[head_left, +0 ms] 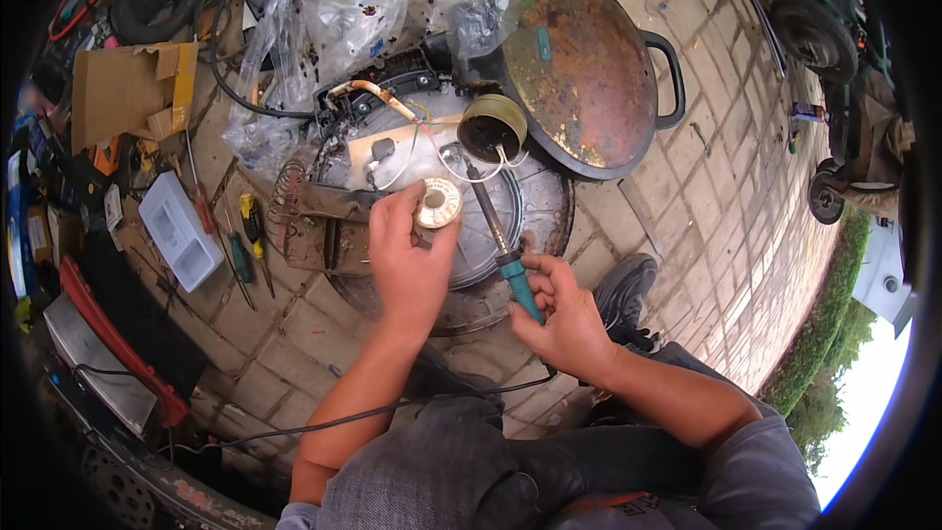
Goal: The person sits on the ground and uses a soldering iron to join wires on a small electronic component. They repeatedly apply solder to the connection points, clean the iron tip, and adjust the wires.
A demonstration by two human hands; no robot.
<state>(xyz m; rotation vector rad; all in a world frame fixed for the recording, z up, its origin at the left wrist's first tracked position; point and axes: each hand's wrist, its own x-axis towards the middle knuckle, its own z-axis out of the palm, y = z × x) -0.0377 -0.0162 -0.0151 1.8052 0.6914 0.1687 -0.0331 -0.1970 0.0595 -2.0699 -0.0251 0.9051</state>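
Observation:
My left hand (410,257) is closed around a small white spool (439,202), which looks like solder wire. In my right hand (571,332) is a soldering iron (514,277), gripped by its teal handle. Its metal shaft slants up and away, with the tip at a round olive-coloured tin (514,114) or cup. White wires (440,159) loop around the tin and out of its dark inside. Behind the spool, an orange-brown sleeved cable (371,91) ends in thin wires. All this sits over a round, dirty metal disc (543,236).
A large lidded pan (589,69) stands at the far right of the disc, beside clear plastic bags (363,0). Leftward lie screwdrivers (238,255), a white plastic tray (181,229), a coil spring (287,198) and a cardboard box (128,93). The iron's black cord (343,420) crosses my legs.

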